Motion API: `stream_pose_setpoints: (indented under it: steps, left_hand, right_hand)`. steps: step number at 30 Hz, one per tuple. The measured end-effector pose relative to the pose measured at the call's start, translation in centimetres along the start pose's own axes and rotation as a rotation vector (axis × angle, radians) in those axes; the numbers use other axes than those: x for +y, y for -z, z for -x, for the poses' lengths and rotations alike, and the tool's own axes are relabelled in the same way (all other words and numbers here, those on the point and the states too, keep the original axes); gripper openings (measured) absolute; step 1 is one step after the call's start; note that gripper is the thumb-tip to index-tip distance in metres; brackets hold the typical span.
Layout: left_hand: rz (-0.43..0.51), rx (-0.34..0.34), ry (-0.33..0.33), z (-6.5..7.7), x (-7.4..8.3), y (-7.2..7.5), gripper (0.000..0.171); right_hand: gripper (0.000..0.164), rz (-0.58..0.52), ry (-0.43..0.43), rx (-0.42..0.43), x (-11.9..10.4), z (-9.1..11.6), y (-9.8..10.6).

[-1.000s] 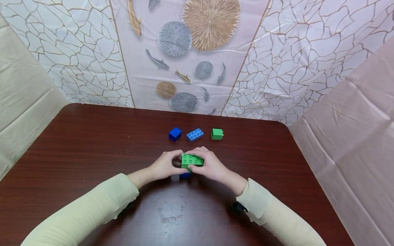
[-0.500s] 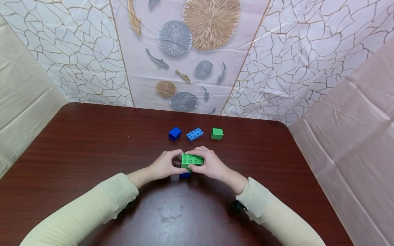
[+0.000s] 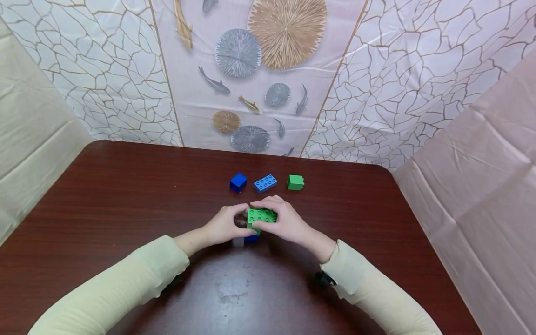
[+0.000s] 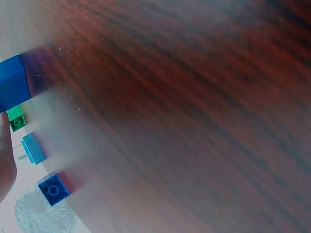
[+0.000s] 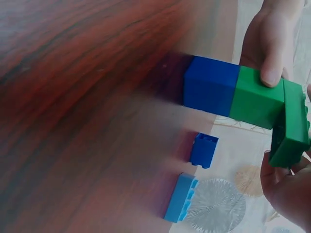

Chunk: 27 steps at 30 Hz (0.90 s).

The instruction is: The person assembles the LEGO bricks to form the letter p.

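A stack of toy building bricks stands on the table between both hands. At its bottom is a blue brick [image 5: 210, 87], then a green square brick [image 5: 255, 99], then a longer green studded brick [image 3: 257, 216] overhanging to the right. My left hand [image 3: 221, 227] grips the square green brick; in the right wrist view its thumb presses that brick's side. Around the long green brick's overhanging end curl the fingers and thumb of my right hand [image 3: 290, 225], loosely. The left wrist view catches only a fingertip beside the blue brick [image 4: 13, 83].
Behind the stack lie a blue brick [image 3: 238, 182], a light blue studded brick [image 3: 265, 183] and a green brick [image 3: 295, 182] on its side. The dark wooden table [image 3: 134, 195] ends at a patterned cloth backdrop [image 3: 259, 111].
My right hand's fingers and thumb have shifted slightly and spread a little, uncovering more of the long green brick. The left hand and the stack stay where they were.
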<state>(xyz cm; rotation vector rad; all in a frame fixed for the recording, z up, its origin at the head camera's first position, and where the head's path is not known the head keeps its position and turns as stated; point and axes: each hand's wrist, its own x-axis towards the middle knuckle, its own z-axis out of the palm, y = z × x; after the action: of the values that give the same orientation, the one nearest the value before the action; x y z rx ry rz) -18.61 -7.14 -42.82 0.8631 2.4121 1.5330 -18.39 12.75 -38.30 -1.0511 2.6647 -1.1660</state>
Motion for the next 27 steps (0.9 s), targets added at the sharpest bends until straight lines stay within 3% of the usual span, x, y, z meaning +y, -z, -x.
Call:
stream_pose_setpoints:
  steps: [5, 10, 17, 27]
  left_hand:
    - [-0.017, -0.005, -0.004, 0.0, 0.0, 0.1, 0.038]
    - [-0.033, -0.005, -0.012, 0.0, 0.1, 0.1, 0.035]
    - [-0.047, -0.003, -0.011, 0.1, 0.2, 0.1, 0.034]
    - [-0.038, -0.011, 0.018, 0.1, 0.5, 0.2, 0.027]
  right_hand:
    - [0.027, 0.022, 0.097, 0.028, 0.0, -0.7, -0.2]
    - [0.024, 0.048, 0.12, 0.026, -0.3, -0.9, -0.1]
    - [0.027, 0.07, 0.077, -0.001, -0.8, -0.8, -0.1]
    - [0.039, -0.036, -0.081, -0.07, 0.5, 0.5, 0.8]
